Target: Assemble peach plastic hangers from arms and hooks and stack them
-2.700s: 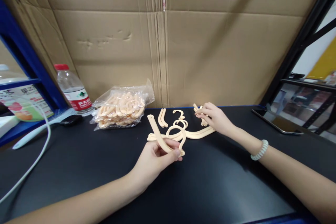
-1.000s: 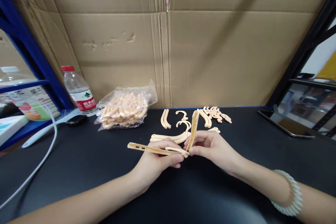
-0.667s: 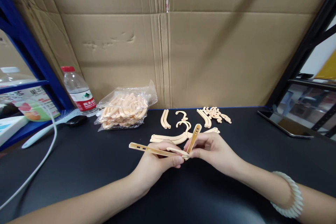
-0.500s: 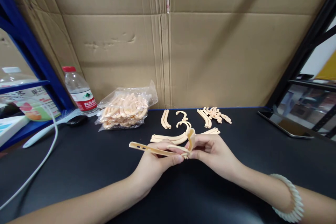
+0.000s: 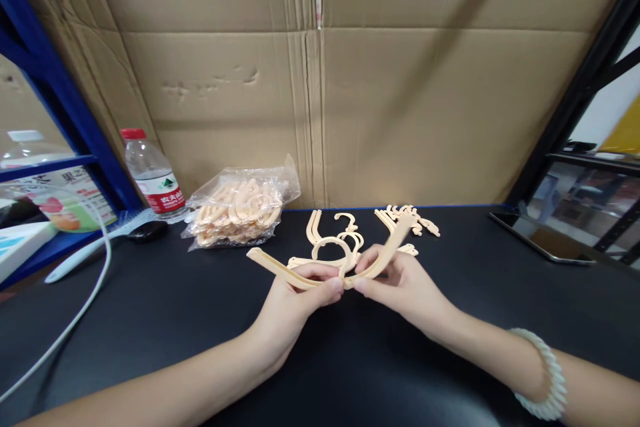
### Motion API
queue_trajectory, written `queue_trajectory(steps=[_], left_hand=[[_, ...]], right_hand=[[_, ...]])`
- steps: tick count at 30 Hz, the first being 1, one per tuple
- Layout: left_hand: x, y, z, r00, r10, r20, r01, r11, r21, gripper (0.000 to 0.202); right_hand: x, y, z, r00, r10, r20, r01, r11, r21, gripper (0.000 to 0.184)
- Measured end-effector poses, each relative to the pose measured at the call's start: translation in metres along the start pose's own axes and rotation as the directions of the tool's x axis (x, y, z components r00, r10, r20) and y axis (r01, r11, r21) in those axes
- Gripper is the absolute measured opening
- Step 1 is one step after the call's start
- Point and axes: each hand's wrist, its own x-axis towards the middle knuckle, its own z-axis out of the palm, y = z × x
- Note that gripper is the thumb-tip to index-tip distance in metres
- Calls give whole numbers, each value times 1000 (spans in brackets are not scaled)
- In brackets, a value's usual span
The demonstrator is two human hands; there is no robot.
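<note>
Hanger point(image 5: 330, 265) sits pinched between your two hands just above the black table point(image 5: 150, 320), dead centre, its two arms spread up and out in a shallow V and its hook loop rising at 12 o'clock of your thumbs. Where the arms meet is buried under your fingertips, so you can't tell how the joint sits. Your left hand point(image 5: 295, 297) comes in from 7 o'clock, thumb pressed on top of the left arm, fingers curled beneath. Your right hand point(image 5: 400, 283) reaches in from 4 o'clock, thumb and forefinger clamped on the right arm near the middle, a pale coil bracelet point(image 5: 543, 373) on that wrist. Behind the hook, loose hanger parts point(image 5: 407, 220) lie at 12 to 1 o'clock, partly masked by what you're holding. At 10 o'clock a clear plastic bag point(image 5: 240, 203) is stuffed with more of the same pale pieces, too jumbled to count. A water bottle point(image 5: 150, 173) stands farther left, against the cardboard wall point(image 5: 400, 93).
</note>
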Motion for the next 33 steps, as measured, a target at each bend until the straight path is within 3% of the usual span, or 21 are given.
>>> queue_trajectory(steps=[4, 6, 10, 14, 18, 21, 24, 27, 29, 33], left_hand=[[1, 2, -5, 997, -43, -56, 40, 998, -55, 26], [2, 4, -7, 997, -57, -57, 53, 997, -63, 27], [4, 8, -11, 995, -59, -79, 56, 998, -37, 27], [7, 13, -17, 972, 32, -233, -27, 999, 25, 27], [13, 14, -24, 927, 209, -311, -145, 965, 219, 26], [14, 12, -27, 906, 385, -177, -242, 813, 530, 16], [11, 9, -26, 879, 451, 155, -381, 469, 797, 6], [7, 5, -24, 803, 408, 434, -534, 171, 828, 9], [6, 3, -24, 773, 378, 509, -576, 84, 813, 12], [8, -1, -27, 755, 374, 539, -583, 5, 812, 17]], right_hand=[[13, -13, -37, 982, 63, 180, -57, 998, -38, 19], [20, -19, -58, 960, 67, 272, -17, 983, -182, 19], [26, -25, -82, 938, 54, 342, 115, 884, -454, 16], [26, -28, -90, 908, 101, 407, 214, 723, -656, 10], [26, -30, -95, 896, 207, 392, 186, 627, -756, 8], [28, -29, -98, 900, 215, 380, 210, 550, -808, 8], [29, -27, -99, 900, 188, 393, 251, 514, -821, 7], [29, -25, -99, 896, 178, 407, 271, 507, -818, 5], [29, -24, -99, 893, 176, 414, 278, 508, -815, 7], [29, -23, -99, 895, 194, 402, 268, 487, -831, 9]])
